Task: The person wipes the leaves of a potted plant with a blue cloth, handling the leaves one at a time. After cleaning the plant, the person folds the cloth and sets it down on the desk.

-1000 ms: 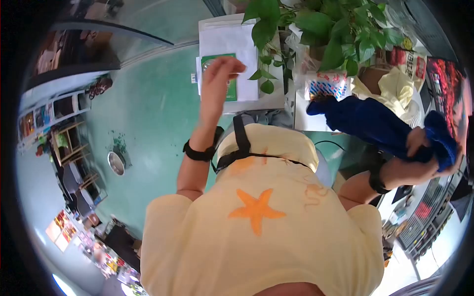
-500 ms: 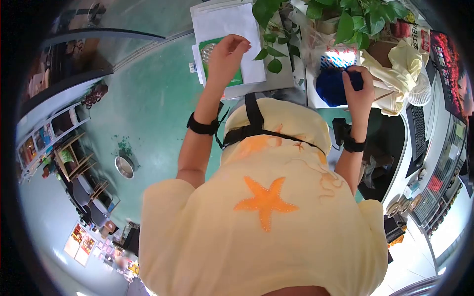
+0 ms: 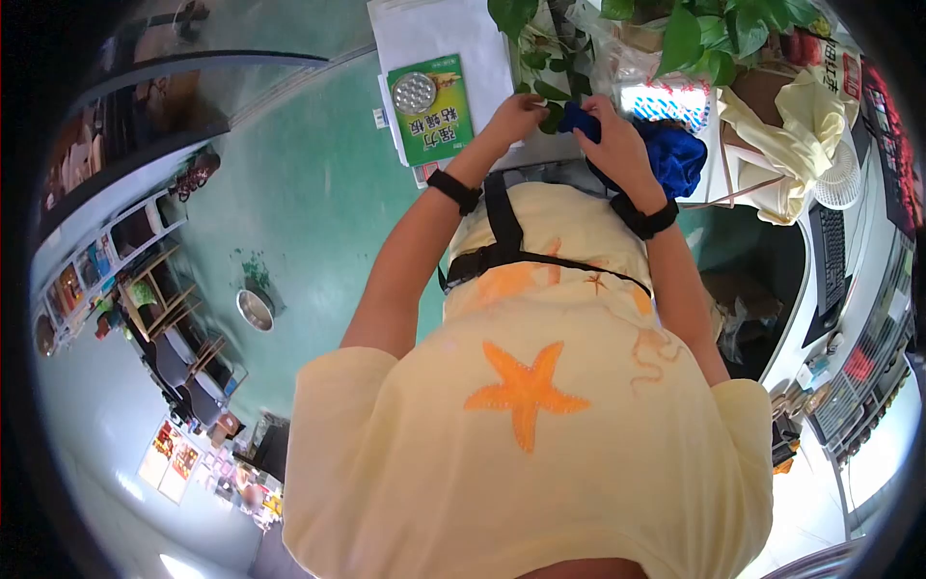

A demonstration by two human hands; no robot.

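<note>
My left hand (image 3: 515,120) is at the trailing green plant, its fingers closed at the edge of a leaf (image 3: 553,118). Just to the right, my right hand (image 3: 617,145) grips a bunched part of a dark blue cloth (image 3: 677,159) and brings it up against that leaf. The rest of the cloth hangs in folds to the right of my wrist. More broad green leaves (image 3: 683,41) spread above both hands. The exact contact between fingers and leaf is partly hidden.
A green box with Chinese lettering (image 3: 446,114) lies on white papers (image 3: 415,29), a round metal disc (image 3: 415,93) on it. To the right are a blue-white striped package (image 3: 666,104), pale yellow cloth (image 3: 796,135), a white fan (image 3: 837,179) and a keyboard (image 3: 830,256). A metal bowl (image 3: 256,309) stands on the floor.
My left hand has moved right from over the green box to the leaf. My right hand has shifted left, drawing part of the blue cloth with it.
</note>
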